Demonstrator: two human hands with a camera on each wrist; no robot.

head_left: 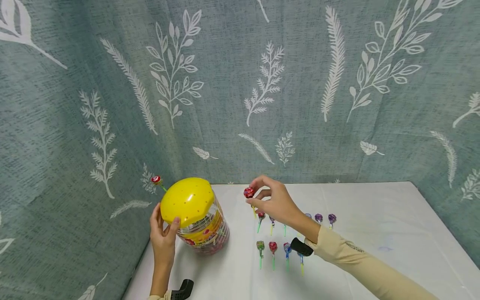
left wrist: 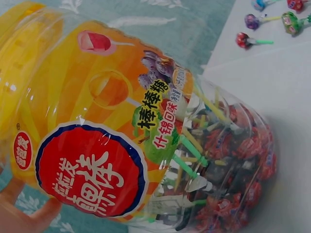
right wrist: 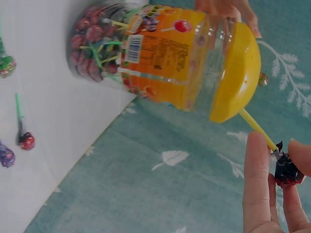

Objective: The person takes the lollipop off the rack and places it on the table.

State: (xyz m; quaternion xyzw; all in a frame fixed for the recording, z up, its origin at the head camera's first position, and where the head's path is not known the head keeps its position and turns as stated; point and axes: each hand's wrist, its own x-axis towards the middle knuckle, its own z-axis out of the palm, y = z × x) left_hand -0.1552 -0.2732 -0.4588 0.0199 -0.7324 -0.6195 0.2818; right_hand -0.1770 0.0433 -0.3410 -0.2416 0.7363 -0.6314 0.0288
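Observation:
A clear plastic jar (head_left: 208,233) of lollipops with a yellow domed lid (head_left: 189,200) leans on the table. My left hand (head_left: 163,237) grips it near the lid, with fingers and thumb spread round the rim. At the lid's far left edge a red-wrapped lollipop (head_left: 156,180) sticks out on its green stick. To the right of the jar, my right hand (head_left: 273,200) pinches another red-wrapped lollipop (head_left: 248,192) by its head, yellow stick pointing down. In the right wrist view, that lollipop's wrapper (right wrist: 287,171) shows dark between thumb and fingers, and its stick overlaps the lid's edge.
Wrapped lollipops lie in two rows on the white table (head_left: 375,233), among them a green one (head_left: 260,246), a red one (head_left: 273,247) and a purple one (head_left: 332,218). My right forearm covers part of the rows. A leaf-patterned curtain (head_left: 232,83) hangs behind.

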